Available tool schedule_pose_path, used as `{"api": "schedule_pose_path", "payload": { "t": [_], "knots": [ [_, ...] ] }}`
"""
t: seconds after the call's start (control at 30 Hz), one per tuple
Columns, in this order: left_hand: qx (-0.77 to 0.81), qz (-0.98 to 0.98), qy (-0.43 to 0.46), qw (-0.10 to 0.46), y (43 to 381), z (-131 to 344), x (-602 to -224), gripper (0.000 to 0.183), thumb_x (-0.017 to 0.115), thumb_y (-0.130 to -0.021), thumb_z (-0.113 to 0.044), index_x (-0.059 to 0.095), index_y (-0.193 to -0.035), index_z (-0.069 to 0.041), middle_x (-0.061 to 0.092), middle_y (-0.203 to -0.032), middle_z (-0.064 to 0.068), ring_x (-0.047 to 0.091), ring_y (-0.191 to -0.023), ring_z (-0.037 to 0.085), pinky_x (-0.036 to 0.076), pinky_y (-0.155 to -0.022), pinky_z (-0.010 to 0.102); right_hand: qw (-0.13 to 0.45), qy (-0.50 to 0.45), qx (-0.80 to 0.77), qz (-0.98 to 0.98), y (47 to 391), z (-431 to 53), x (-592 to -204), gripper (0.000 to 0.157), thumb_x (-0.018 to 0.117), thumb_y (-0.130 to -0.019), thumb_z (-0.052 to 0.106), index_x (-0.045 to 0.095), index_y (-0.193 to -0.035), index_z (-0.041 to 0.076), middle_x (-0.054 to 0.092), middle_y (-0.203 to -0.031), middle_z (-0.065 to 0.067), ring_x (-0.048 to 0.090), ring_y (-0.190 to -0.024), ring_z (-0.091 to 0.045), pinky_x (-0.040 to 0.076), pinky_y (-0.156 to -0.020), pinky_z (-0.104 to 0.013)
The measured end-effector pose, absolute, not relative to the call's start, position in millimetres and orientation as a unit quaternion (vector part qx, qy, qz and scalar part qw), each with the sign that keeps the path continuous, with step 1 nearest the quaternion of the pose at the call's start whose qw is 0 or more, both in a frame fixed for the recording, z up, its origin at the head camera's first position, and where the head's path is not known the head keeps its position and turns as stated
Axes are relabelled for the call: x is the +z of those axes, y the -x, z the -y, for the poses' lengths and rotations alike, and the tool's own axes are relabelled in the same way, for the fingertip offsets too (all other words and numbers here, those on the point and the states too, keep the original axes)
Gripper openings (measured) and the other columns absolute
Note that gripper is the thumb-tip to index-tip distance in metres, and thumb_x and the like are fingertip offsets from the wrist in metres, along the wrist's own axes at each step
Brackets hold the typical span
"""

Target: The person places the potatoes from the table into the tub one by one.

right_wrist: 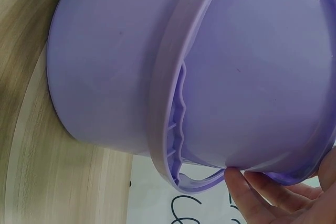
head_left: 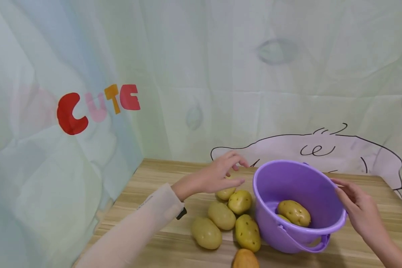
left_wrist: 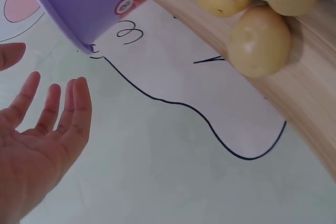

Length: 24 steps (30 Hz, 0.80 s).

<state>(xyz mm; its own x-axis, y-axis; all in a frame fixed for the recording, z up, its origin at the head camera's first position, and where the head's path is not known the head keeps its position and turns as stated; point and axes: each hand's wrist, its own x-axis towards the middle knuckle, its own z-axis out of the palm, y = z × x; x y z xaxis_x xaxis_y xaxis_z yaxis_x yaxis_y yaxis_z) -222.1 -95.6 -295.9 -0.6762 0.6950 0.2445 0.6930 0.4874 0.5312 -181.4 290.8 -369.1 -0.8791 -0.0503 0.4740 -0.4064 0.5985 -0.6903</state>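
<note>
A purple bucket [head_left: 299, 238] with a purple handle [head_left: 316, 248] is on the wooden table. Inside it lies a potato [head_left: 294, 213], with part of another beneath. My right hand [head_left: 360, 204] holds the bucket's right rim; in the right wrist view the fingertips [right_wrist: 236, 182] touch its outer wall. My left hand [head_left: 222, 173] hangs in the air left of the rim, fingers apart and slightly bent, holding nothing. Below and around it, several potatoes [head_left: 221, 216] lie left of the bucket; one behind is partly hidden by that hand.
A more orange rounded thing [head_left: 246, 258] is cut off at the lower frame edge. The wooden tabletop [head_left: 160, 245] ends at a printed cloth backdrop [head_left: 187, 56]. Another cloth wall with coloured letters [head_left: 72, 113] stands on the left.
</note>
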Motion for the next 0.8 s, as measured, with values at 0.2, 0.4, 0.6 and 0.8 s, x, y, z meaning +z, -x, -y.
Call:
{"api": "schedule_pose_path", "payload": {
  "t": [0.2, 0.4, 0.6, 0.8],
  "knots": [
    [0.29, -0.873, -0.392, 0.013, 217, 111, -300, 0.031, 0.062, -0.098, -0.023, 0.057, -0.126, -0.01, 0.05, -0.126, 0.004, 0.054, -0.111, 0.02, 0.052, -0.083, 0.029, 0.212, -0.131, 0.427, 0.869, 181, -291, -369, 0.032, 0.054, -0.103, 0.01, 0.057, -0.127, -0.01, 0.057, -0.1, 0.034, 0.057, -0.085, 0.014, 0.046, -0.067, -0.008],
    [0.257, -0.884, -0.391, 0.007, 206, 121, -305, 0.027, 0.062, -0.097, -0.025, 0.061, -0.122, -0.015, 0.052, -0.12, 0.0, 0.055, -0.106, 0.013, 0.051, -0.079, 0.025, 0.21, -0.131, 0.427, 0.87, 181, -291, -369, 0.032, 0.053, -0.103, 0.01, 0.056, -0.127, -0.01, 0.058, -0.1, 0.034, 0.058, -0.084, 0.012, 0.047, -0.066, -0.009],
    [0.217, -0.892, -0.397, 0.01, 191, 130, -313, 0.024, 0.067, -0.094, -0.022, 0.062, -0.118, -0.019, 0.055, -0.116, -0.002, 0.056, -0.099, 0.012, 0.05, -0.078, 0.025, 0.213, -0.137, 0.434, 0.865, 181, -289, -369, 0.032, 0.053, -0.103, 0.008, 0.056, -0.127, -0.012, 0.059, -0.1, 0.033, 0.059, -0.085, 0.012, 0.048, -0.067, -0.009],
    [0.18, -0.897, -0.403, 0.016, 179, 137, -320, 0.026, 0.068, -0.094, -0.024, 0.062, -0.119, -0.019, 0.053, -0.115, -0.004, 0.054, -0.1, 0.011, 0.049, -0.086, 0.028, 0.215, -0.138, 0.433, 0.864, 182, -291, -369, 0.032, 0.053, -0.102, 0.008, 0.056, -0.127, -0.012, 0.058, -0.101, 0.033, 0.058, -0.086, 0.013, 0.047, -0.068, -0.009]
  ]
}}
